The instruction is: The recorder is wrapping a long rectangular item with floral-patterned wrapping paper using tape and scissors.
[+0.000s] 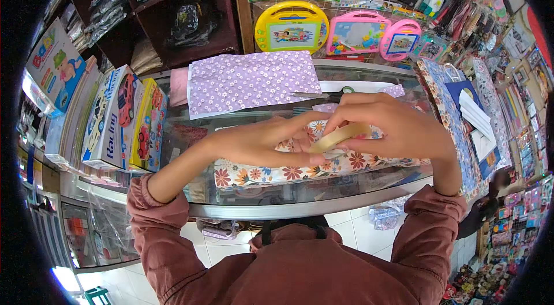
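Note:
A floral-wrapped package [292, 172], white with red, orange and blue flowers, lies on the glass counter before me. My right hand [385, 125] grips a roll of pale yellowish tape [342, 137] just above it. My left hand [259, 142] is spread over the package, thumb and index finger apart at the left side of the roll. Whether its thumb touches the tape is blurred. Beyond my hands, scissors [318, 95] with dark handles rest partly on a sheet of purple flowered paper [253, 82]. My right hand hides part of the package.
Boxed toys [108, 119] stand along the counter's left end. On the right lie more patterned paper [454, 123] and a blue item with white pieces [476, 116]. Drawing boards [292, 28] hang behind the glass counter [277, 197], whose metal front edge faces me.

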Demonstrator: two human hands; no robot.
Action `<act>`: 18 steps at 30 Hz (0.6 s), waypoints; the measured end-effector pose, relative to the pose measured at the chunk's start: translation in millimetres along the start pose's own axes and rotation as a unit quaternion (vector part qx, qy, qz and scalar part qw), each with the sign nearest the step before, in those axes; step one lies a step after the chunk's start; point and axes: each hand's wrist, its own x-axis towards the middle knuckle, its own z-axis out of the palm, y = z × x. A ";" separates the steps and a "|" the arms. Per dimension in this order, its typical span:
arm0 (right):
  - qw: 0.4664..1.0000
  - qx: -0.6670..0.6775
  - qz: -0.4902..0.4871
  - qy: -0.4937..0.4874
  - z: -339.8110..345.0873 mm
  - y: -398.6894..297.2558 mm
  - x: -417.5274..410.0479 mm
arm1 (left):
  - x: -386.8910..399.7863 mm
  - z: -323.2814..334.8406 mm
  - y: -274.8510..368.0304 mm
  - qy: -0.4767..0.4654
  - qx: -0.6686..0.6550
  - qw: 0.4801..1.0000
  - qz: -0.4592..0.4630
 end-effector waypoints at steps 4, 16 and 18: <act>0.997 0.067 -0.032 -0.008 -5.4 14.8 5.3 | 5.1 -0.9 -13.3 -0.025 -0.041 0.998 0.036; 0.989 -0.070 0.130 0.011 42.4 177.5 1.6 | 5.4 -4.0 -5.9 -0.051 -0.016 0.997 -0.050; 0.985 -0.040 0.167 0.023 47.7 175.7 4.5 | 7.8 -0.9 -16.6 -0.032 -0.037 0.998 -0.026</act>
